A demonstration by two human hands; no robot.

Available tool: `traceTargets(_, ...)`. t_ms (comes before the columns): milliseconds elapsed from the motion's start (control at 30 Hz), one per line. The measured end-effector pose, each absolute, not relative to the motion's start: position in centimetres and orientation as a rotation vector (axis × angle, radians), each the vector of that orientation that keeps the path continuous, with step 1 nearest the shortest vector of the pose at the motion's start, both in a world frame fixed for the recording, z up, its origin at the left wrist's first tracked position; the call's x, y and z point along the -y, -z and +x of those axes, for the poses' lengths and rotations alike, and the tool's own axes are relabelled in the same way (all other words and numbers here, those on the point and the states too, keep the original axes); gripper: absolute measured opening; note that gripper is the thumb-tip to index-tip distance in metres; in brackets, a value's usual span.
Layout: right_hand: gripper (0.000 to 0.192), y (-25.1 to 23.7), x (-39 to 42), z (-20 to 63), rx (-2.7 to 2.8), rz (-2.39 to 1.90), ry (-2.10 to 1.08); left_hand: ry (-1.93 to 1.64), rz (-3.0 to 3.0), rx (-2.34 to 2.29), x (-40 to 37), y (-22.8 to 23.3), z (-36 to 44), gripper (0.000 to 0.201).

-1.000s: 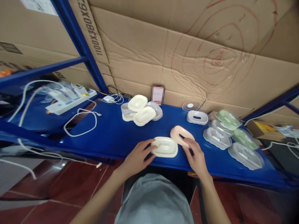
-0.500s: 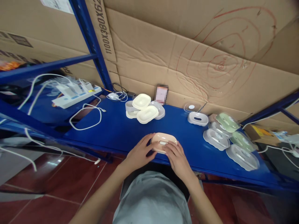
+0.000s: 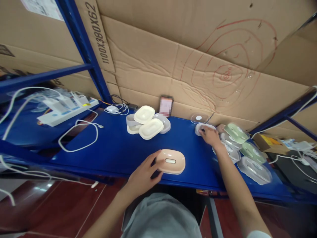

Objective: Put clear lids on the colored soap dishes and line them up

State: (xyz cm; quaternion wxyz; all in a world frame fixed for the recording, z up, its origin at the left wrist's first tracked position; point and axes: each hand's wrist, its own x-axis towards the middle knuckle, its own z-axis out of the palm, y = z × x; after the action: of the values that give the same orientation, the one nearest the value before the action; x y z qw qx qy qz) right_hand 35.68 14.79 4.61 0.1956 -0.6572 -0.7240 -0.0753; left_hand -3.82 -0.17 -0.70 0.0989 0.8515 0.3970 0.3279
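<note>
Peach lid at the front of the table, left end held in the grip of the left hand, cream visible through its slot. Right of the peach lid and slightly farther back, clear-covered dishes in a cluster; same side, deeper in, the right hand has fingers on a lilac slotted piece, grip clenched or slack: cannot tell. Beyond the peach lid, to its left, cream trays overlap; farthest, straight behind it, a phone, screen blurred.
</note>
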Motion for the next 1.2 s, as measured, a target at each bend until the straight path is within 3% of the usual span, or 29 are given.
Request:
traceTargets(200,0.059,-1.8,-14.6,34.5,2.133,-1.72,0.163,-0.938,2.527,-1.213,0.1,0.8,-3.7,0.045)
traceTargets(467,0.058,-2.2,-13.9,34.0,2.021,-1.829,0.212,-0.943,2.579,-1.217,0.0,1.1,-3.6,0.043)
traceTargets(667,0.069,-2.1,-13.1,33.9,1.786,-2.116,0.27,-0.906,2.604,-1.252,0.2,1.1,-3.7,0.041)
traceTargets(933,0.054,-2.4,-11.0,29.8,1.922,-2.16,0.213,-0.871,2.553,-1.236,0.1,0.4,-3.5,0.039)
traceTargets(1033,0.039,-2.3,-8.6,29.0,2.05,-2.093,0.153,-0.884,2.49,-1.201,0.1,-0.1,-3.6,0.037)
traceTargets(1200,0.04,-1.0,-2.8,30.3,2.063,-1.871,-0.052,-0.837,2.377,-1.122,-0.6,-0.8,-3.4,0.036)
